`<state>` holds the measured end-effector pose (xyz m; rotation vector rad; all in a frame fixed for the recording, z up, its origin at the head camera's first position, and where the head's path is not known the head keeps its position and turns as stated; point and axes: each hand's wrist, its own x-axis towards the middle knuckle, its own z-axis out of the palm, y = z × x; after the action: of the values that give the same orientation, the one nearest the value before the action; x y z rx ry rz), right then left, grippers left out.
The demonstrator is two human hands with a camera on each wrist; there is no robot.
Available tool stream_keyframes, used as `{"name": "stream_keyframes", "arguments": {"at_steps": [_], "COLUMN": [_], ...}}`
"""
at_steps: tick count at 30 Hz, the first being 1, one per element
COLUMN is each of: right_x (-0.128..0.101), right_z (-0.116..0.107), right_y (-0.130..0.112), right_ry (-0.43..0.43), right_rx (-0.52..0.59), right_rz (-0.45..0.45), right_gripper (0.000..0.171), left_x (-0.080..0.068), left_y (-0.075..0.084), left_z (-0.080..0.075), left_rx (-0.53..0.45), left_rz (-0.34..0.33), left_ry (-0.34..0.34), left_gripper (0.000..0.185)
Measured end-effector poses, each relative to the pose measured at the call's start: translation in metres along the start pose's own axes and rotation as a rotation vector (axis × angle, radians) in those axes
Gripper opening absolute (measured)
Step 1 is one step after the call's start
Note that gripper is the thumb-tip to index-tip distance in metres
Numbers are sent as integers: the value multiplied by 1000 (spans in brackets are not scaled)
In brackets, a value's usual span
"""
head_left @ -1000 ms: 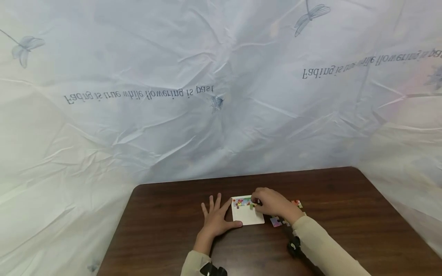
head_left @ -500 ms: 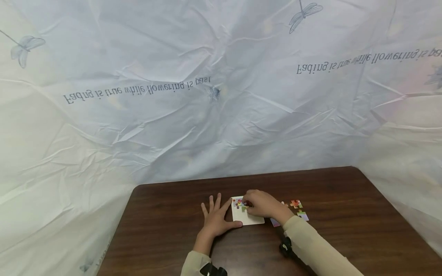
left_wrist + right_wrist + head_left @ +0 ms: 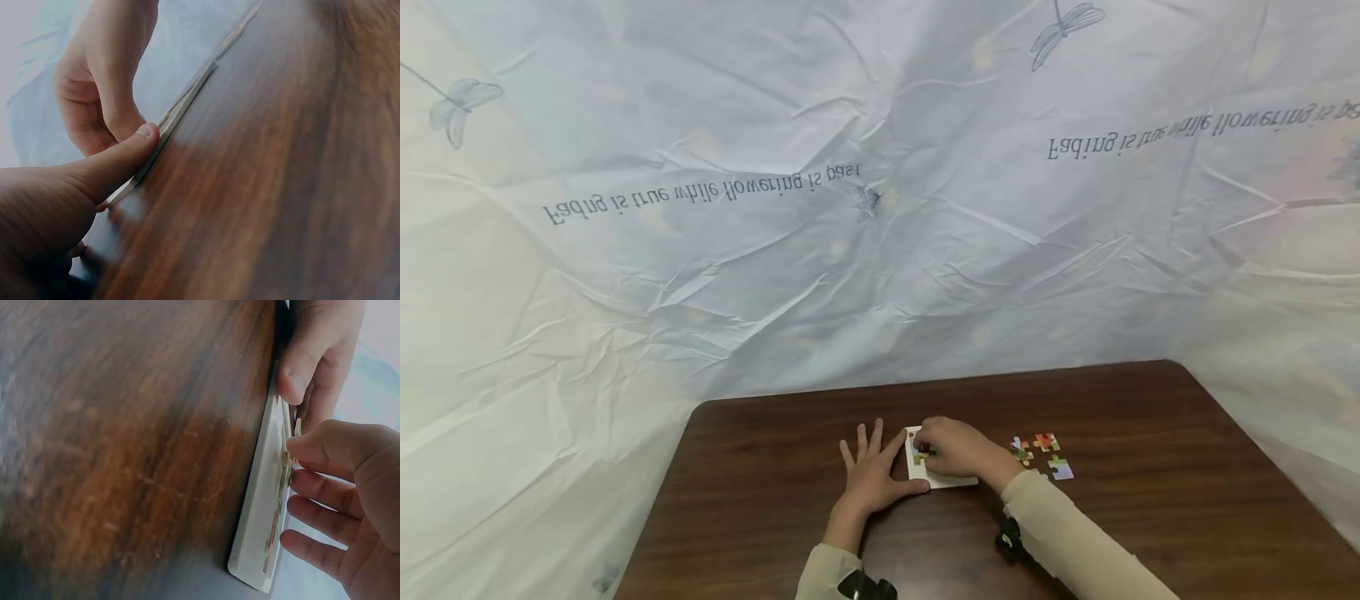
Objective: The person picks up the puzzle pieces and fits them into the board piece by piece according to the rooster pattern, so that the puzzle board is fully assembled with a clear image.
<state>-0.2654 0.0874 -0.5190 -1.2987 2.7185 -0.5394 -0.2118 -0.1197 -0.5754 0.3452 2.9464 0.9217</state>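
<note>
A small white puzzle board [image 3: 946,482] lies on the table, with coloured pieces set along its far part. My left hand [image 3: 869,479] is spread flat at the board's left side, its thumb on the near-left edge and its other fingers straight. Over the upper left of the board, my right hand [image 3: 958,450] pinches a jigsaw piece [image 3: 298,427] between thumb and forefinger. In the right wrist view this piece is tilted on edge just above the board, mostly covered by the fingertips. The right hand hides much of the placed pieces in the head view.
Several loose jigsaw pieces [image 3: 1061,468] lie on the dark wooden table [image 3: 775,467] right of the board, partly behind the right forearm. A pale printed sheet [image 3: 880,275] hangs behind the table's far edge.
My right hand has moved left across the board with the jigsaw piece, from its upper right to its upper left. More loose pieces show at the right. The left hand stays put.
</note>
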Motion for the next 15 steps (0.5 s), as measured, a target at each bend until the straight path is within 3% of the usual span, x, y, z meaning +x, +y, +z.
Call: {"name": "stream_keyframes", "arguments": {"at_steps": [15], "right_x": [2], "right_z": [4], "right_y": [0], "right_ry": [-6], "right_rx": [-25], "right_rz": [-8], "right_gripper": [24], "left_x": [1], "left_y": [-2], "left_z": [0], "left_rx": [-3], "left_rz": [1], "left_ry": [2], "left_gripper": [103]}}
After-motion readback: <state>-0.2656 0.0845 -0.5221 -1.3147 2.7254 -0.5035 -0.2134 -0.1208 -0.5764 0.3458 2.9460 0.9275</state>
